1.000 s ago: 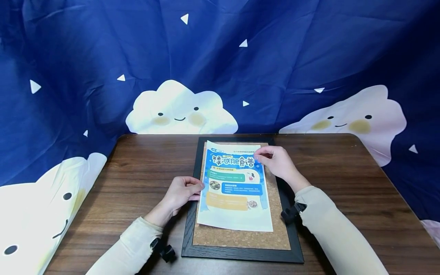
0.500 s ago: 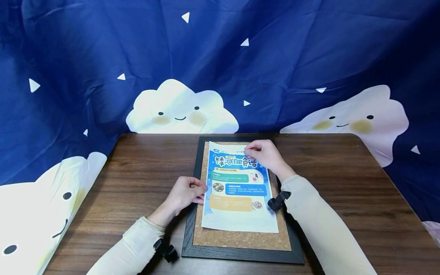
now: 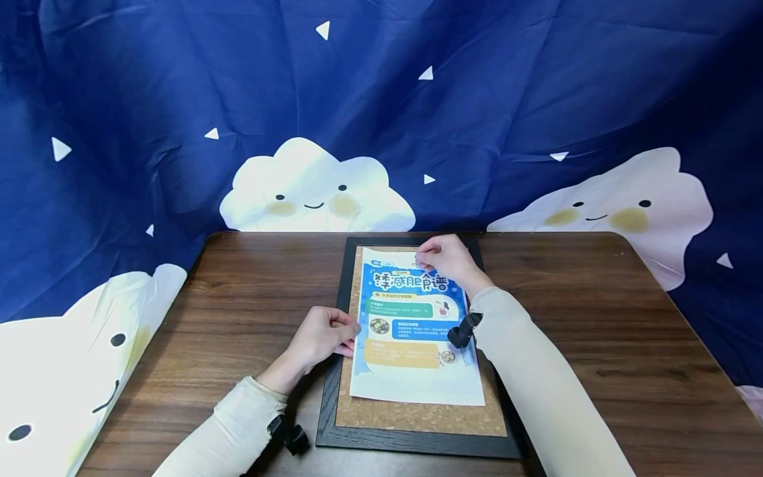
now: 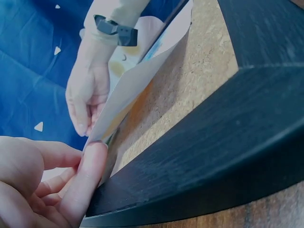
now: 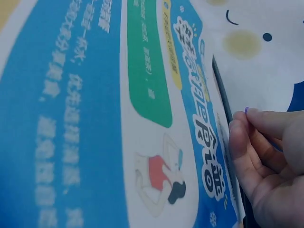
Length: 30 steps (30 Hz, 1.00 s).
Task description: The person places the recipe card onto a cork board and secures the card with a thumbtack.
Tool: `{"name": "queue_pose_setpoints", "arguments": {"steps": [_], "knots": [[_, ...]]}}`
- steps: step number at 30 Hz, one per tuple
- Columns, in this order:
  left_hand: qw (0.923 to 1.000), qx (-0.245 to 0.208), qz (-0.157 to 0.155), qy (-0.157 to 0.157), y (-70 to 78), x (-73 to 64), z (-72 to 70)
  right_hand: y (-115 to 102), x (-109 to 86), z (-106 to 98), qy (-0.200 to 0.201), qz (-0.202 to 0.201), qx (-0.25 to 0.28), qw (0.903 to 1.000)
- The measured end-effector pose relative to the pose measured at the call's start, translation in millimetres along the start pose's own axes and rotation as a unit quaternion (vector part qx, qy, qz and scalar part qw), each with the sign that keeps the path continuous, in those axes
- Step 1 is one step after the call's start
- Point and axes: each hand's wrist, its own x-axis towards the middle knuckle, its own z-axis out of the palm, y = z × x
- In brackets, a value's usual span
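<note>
A printed poster (image 3: 411, 384) with blue and white artwork lies over a black-framed corkboard (image 3: 417, 419). My left hand (image 3: 318, 338) pinches the poster's left edge between thumb and finger, above the board's left frame. In the left wrist view, the sheet (image 4: 126, 88) bows up off the cork. At the poster's top edge, right of its middle, is my right hand (image 3: 450, 260). Its thumb and fingertips pinch a small purple thing (image 5: 246, 109), perhaps a push pin; only a tip of it shows. Whether it touches the paper I cannot tell.
The board rests on a dark brown wooden table (image 3: 250, 278), close to its far edge. Behind hangs a blue curtain (image 3: 357, 79) with clouds and small triangles. A black camera (image 3: 465, 329) on the right wrist covers part of the poster.
My right hand has moved left and away along the poster's top, from its right edge. The poster has shifted slightly right on the board. My left hand has moved a little right with it.
</note>
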Motion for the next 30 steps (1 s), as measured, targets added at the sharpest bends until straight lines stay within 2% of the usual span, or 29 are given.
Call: {"name": "queue_pose_setpoints", "arguments": {"steps": [7,12,15,17,26,30], "knots": [[0.9999,0.012,-0.006,0.002,-1.0,0.8,-0.7,-4,10.5,5,-0.007,0.022,0.039,0.999],[0.9999,0.012,-0.008,-0.004,-0.5,0.5,-1.6,-4,16.4,8,-0.005,0.046,0.033,0.9984],[0.9999,0.014,-0.007,-0.004,-0.5,0.9,-2.0,-3,19.0,10,-0.002,0.046,0.034,0.9984],[0.9998,0.018,-0.009,0.001,5.1,-2.2,-0.1,-3,19.3,11,0.001,0.048,0.04,0.9981],[0.9998,0.02,-0.007,0.004,-1.0,2.0,-0.5,-8,19.1,12,0.006,0.084,0.049,0.9952],[0.9998,0.018,-0.007,-0.001,-2.1,3.3,-1.0,-12,20.2,13,0.007,0.107,0.032,0.9937]]}}
